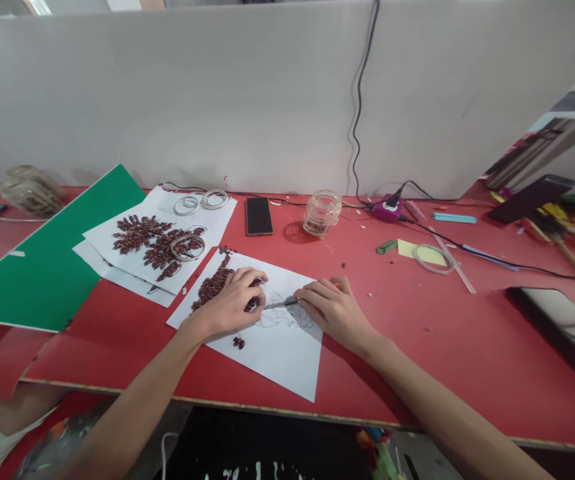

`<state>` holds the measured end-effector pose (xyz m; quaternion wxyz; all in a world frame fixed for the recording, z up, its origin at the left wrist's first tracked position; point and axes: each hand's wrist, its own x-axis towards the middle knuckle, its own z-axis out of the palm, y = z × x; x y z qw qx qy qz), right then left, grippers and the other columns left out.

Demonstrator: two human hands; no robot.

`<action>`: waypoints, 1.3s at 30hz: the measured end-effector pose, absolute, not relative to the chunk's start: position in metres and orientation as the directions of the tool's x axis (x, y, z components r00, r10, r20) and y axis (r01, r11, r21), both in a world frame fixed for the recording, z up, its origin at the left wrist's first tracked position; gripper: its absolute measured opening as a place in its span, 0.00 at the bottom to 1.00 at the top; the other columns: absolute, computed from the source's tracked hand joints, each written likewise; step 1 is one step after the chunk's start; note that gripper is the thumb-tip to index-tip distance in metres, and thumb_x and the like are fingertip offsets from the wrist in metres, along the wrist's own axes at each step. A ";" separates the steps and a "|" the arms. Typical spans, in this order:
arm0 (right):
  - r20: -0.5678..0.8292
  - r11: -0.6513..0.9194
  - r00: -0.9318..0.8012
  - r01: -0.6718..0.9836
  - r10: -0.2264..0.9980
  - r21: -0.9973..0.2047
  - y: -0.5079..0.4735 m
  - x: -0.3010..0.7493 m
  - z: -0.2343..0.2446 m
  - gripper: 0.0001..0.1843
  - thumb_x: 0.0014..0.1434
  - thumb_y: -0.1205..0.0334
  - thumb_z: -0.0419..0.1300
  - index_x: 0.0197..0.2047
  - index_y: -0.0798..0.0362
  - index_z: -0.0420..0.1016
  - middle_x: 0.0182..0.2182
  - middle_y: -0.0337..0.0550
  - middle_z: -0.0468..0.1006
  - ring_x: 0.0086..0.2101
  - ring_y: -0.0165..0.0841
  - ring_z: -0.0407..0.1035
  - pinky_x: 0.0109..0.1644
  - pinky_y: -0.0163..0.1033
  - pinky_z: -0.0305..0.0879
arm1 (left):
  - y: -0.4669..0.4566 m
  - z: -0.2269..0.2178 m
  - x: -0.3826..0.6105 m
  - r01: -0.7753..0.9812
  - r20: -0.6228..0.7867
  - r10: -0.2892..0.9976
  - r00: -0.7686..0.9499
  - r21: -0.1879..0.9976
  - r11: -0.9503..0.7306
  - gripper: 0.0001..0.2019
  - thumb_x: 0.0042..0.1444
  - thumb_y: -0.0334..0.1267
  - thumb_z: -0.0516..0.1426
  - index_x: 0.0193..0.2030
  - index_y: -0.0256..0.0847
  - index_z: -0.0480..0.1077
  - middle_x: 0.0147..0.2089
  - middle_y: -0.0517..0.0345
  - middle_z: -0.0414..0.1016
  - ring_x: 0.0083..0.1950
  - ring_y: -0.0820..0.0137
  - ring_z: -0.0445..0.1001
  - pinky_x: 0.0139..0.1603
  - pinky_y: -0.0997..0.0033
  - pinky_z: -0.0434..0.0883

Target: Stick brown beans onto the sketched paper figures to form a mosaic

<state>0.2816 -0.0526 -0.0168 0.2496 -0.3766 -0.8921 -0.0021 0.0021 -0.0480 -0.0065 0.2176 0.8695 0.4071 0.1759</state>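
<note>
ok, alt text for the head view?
A person's right grip holds a thin grey tool over a white sheet bearing a line drawing and dark brown seed-like pieces; the left grip is by the tool's tip. Behind, on the red table, are a phone and a clear jar.

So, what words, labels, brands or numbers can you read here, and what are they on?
None can be read.
White marks on the black surface at the bottom edge: cut off, unreadable.
Purple plug adapter: pale detail, too small to read.
Drawing sheet: drawn lines, no words I can make out.
</note>
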 end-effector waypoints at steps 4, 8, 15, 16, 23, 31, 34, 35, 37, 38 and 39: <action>0.447 0.718 -0.592 0.669 0.671 -0.192 -0.053 0.282 -0.017 0.11 0.76 0.63 0.52 0.48 0.48 0.77 0.40 0.41 0.83 0.37 0.33 0.72 0.50 0.45 0.52 | -0.048 -0.008 0.002 0.632 0.137 0.789 0.599 0.524 -0.571 0.06 0.59 0.28 0.57 0.34 0.43 0.72 0.63 0.51 0.67 0.69 0.53 0.59 0.70 0.46 0.62; 0.447 0.719 -0.590 0.664 0.673 -0.205 -0.053 0.283 -0.017 0.13 0.77 0.61 0.51 0.48 0.48 0.77 0.40 0.42 0.83 0.37 0.33 0.71 0.50 0.46 0.52 | -0.046 -0.009 0.001 0.619 0.145 0.788 0.599 0.540 -0.570 0.06 0.60 0.28 0.57 0.35 0.43 0.72 0.62 0.51 0.66 0.70 0.54 0.59 0.71 0.48 0.62; 0.450 0.721 -0.592 0.664 0.669 -0.200 -0.052 0.282 -0.017 0.12 0.77 0.62 0.51 0.48 0.48 0.77 0.40 0.42 0.83 0.36 0.33 0.71 0.50 0.46 0.52 | -0.047 -0.005 -0.001 0.598 0.136 0.790 0.598 0.580 -0.553 0.05 0.62 0.30 0.57 0.36 0.43 0.72 0.63 0.50 0.66 0.70 0.55 0.58 0.70 0.48 0.64; 0.450 0.721 -0.592 0.663 0.669 -0.200 -0.052 0.282 -0.017 0.12 0.77 0.62 0.51 0.48 0.48 0.77 0.40 0.42 0.83 0.36 0.33 0.70 0.50 0.46 0.52 | -0.047 -0.005 -0.001 0.598 0.130 0.789 0.600 0.583 -0.550 0.05 0.62 0.30 0.57 0.36 0.44 0.72 0.63 0.50 0.66 0.70 0.54 0.58 0.70 0.48 0.64; 0.453 0.724 -0.594 0.662 0.665 -0.194 -0.052 0.282 -0.018 0.11 0.77 0.62 0.52 0.48 0.49 0.76 0.40 0.42 0.83 0.37 0.33 0.71 0.51 0.45 0.52 | -0.049 -0.005 0.000 0.605 0.141 0.781 0.608 0.554 -0.571 0.05 0.60 0.29 0.57 0.35 0.44 0.71 0.62 0.51 0.67 0.70 0.55 0.59 0.70 0.48 0.63; 0.457 0.731 -0.600 0.656 0.657 -0.190 -0.052 0.282 -0.017 0.10 0.76 0.63 0.52 0.48 0.49 0.75 0.40 0.41 0.83 0.37 0.32 0.70 0.51 0.45 0.52 | -0.047 -0.009 0.001 0.630 0.118 0.776 0.619 0.515 -0.581 0.06 0.60 0.29 0.57 0.34 0.43 0.71 0.65 0.51 0.66 0.70 0.54 0.59 0.69 0.47 0.63; 0.464 0.731 -0.597 0.656 0.654 -0.187 -0.052 0.282 -0.017 0.09 0.76 0.63 0.53 0.48 0.49 0.75 0.40 0.41 0.83 0.36 0.32 0.70 0.51 0.45 0.52 | -0.047 -0.008 0.001 0.633 0.106 0.777 0.620 0.518 -0.576 0.06 0.60 0.29 0.56 0.34 0.44 0.71 0.65 0.52 0.66 0.71 0.54 0.58 0.69 0.47 0.62; 0.466 0.732 -0.597 0.656 0.653 -0.186 -0.052 0.282 -0.017 0.09 0.76 0.63 0.53 0.48 0.49 0.75 0.40 0.41 0.83 0.36 0.32 0.70 0.51 0.45 0.52 | -0.047 -0.008 0.001 0.633 0.108 0.778 0.619 0.518 -0.575 0.06 0.61 0.30 0.56 0.34 0.44 0.71 0.66 0.52 0.65 0.71 0.54 0.58 0.69 0.47 0.62; 0.467 0.732 -0.597 0.656 0.653 -0.185 -0.052 0.282 -0.017 0.10 0.76 0.63 0.53 0.48 0.49 0.75 0.40 0.41 0.83 0.36 0.32 0.70 0.51 0.45 0.52 | -0.047 -0.009 0.001 0.631 0.117 0.778 0.617 0.516 -0.579 0.06 0.61 0.30 0.56 0.35 0.44 0.71 0.66 0.52 0.66 0.71 0.55 0.58 0.70 0.48 0.62; 0.466 0.732 -0.597 0.656 0.653 -0.185 -0.052 0.282 -0.017 0.10 0.76 0.63 0.53 0.48 0.49 0.75 0.40 0.41 0.83 0.37 0.32 0.70 0.51 0.45 0.52 | -0.047 -0.009 0.001 0.630 0.123 0.777 0.617 0.515 -0.582 0.06 0.62 0.30 0.56 0.35 0.44 0.71 0.65 0.52 0.66 0.71 0.55 0.58 0.70 0.48 0.62; 0.465 0.732 -0.597 0.656 0.653 -0.185 -0.052 0.282 -0.017 0.10 0.76 0.63 0.53 0.48 0.49 0.75 0.40 0.41 0.83 0.37 0.32 0.70 0.51 0.45 0.52 | -0.047 -0.009 0.001 0.629 0.129 0.777 0.616 0.513 -0.584 0.06 0.62 0.30 0.56 0.35 0.44 0.71 0.65 0.52 0.66 0.71 0.55 0.58 0.70 0.48 0.62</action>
